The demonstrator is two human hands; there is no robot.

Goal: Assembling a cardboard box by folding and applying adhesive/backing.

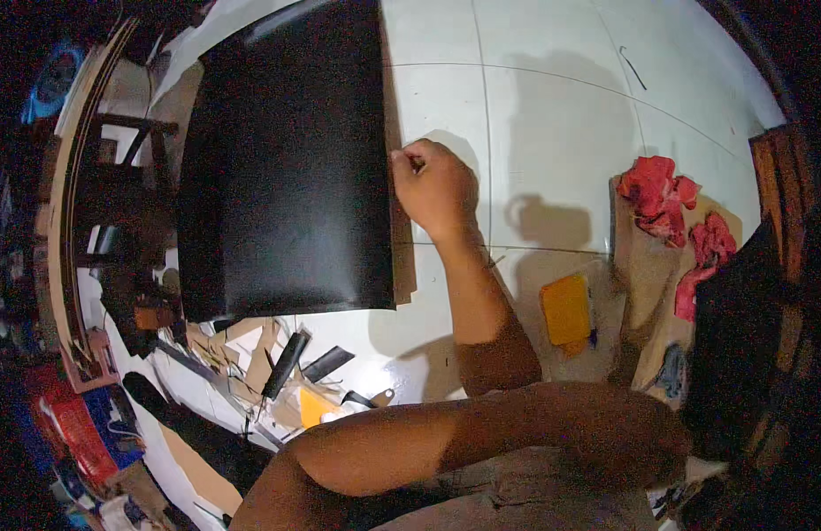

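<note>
A large smooth black sheet (pixel 295 168) lies on the white tiled floor. Along its right side shows a narrow strip of brown board (pixel 404 274), beneath the sheet. My right hand (pixel 437 188) is closed in a fist at that edge, thumb side toward the sheet. Its fingertips are curled out of sight, so what they grip, if anything, is hidden. The right forearm reaches up from beyond my bent bare leg (pixel 517 434). My left hand is not in view.
Scraps of brown board (pixel 242 350) and black offcuts (pixel 287 363) litter the floor below the sheet. A yellow block-like thing (pixel 565 310) lies right of my forearm. Red crumpled cloths (pixel 658 199) rest on a board farther right. Dark wooden furniture (pixel 132 212) stands at left.
</note>
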